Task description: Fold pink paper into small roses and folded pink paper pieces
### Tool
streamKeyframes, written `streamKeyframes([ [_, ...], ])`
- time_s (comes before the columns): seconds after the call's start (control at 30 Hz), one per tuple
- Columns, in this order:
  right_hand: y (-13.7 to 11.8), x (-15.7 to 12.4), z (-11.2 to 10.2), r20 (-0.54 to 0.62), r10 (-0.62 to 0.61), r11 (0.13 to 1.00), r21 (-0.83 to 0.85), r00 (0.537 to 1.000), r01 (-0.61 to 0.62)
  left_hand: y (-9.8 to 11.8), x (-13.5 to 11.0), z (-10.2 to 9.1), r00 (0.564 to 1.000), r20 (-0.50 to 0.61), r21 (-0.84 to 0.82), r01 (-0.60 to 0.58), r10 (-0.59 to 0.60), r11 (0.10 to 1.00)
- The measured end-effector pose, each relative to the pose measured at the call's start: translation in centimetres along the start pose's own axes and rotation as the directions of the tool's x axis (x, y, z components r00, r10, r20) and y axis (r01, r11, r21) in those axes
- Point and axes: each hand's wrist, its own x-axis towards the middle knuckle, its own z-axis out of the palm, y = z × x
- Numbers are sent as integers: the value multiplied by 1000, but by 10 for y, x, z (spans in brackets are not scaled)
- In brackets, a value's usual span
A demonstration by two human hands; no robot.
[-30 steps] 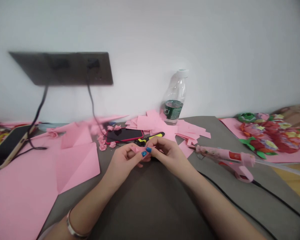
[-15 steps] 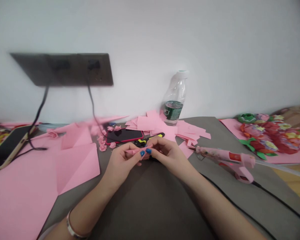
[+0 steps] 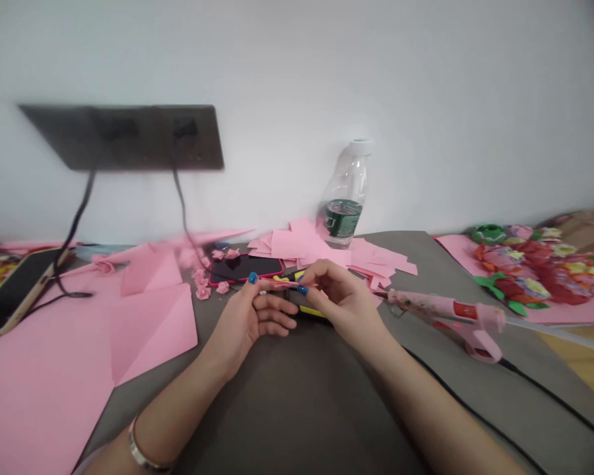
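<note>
In the head view, a narrow strip of pink paper (image 3: 287, 284) is held out level above the grey mat (image 3: 297, 402), between the 2 hands and just in front of a phone in a red case (image 3: 245, 268). The right hand (image 3: 339, 297) is closed to a pinch, with the strip caught near its right end. The left hand (image 3: 247, 316) is half open, its lower fingers loosely curled and a blue-nailed fingertip (image 3: 252, 278) brought up to the strip's left end; whether the paper is gripped there cannot be told. The strip is judged to be light, thin and soft: it could be creased by a hard pinch, so it is best taken lightly by its ends, with the fingertips alone.

A yellow-and-black tool (image 3: 311, 310) is partly hidden beneath the hands. Behind them, cut pieces of pink paper (image 3: 297, 244) are heaped against a clear plastic bottle (image 3: 344, 198) with a green label, and small pink paper roses (image 3: 202, 290) lie beside the phone. Large folded pink sheets (image 3: 153, 330) are spread to the left, where a smartphone (image 3: 17, 293) also lies. To the right, a pink hot glue gun (image 3: 445, 310) is laid on its side near a mass of paper flowers (image 3: 534, 277)
</note>
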Motion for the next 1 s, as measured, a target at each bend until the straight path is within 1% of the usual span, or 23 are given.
streamKeyframes([
  [0.07,-1,0,0,36,-70,997,-43,997,71,2,1,1,999,-6,-62,43,-44,997],
  [0.1,-1,0,0,66,-100,992,-64,993,104,3,1,1,999,-17,-77,44,-45,996],
  [0.23,-1,0,1,175,-175,971,-132,969,199,1,2,-1,996,-82,-49,-32,28,998],
  [0.43,2,0,-2,209,-171,963,-169,963,208,-4,5,-8,987,-122,40,-102,106,994],
  [0.5,3,0,-3,209,-163,965,-168,964,200,-4,5,-9,985,-126,68,-112,120,991],
  [0.6,1,0,-3,197,-124,971,-177,972,160,-5,5,-10,988,-96,149,-109,124,983],
  [0.7,-2,0,-2,167,-41,979,-193,985,73,-7,3,-9,990,-54,217,-119,134,969],
  [0.83,-3,-1,0,153,59,986,-164,987,-33,-8,3,-7,988,-16,238,-147,155,960],
  [1.0,-4,-1,2,126,83,983,-175,988,-61,-8,3,-9,978,10,269,-202,207,942],
])
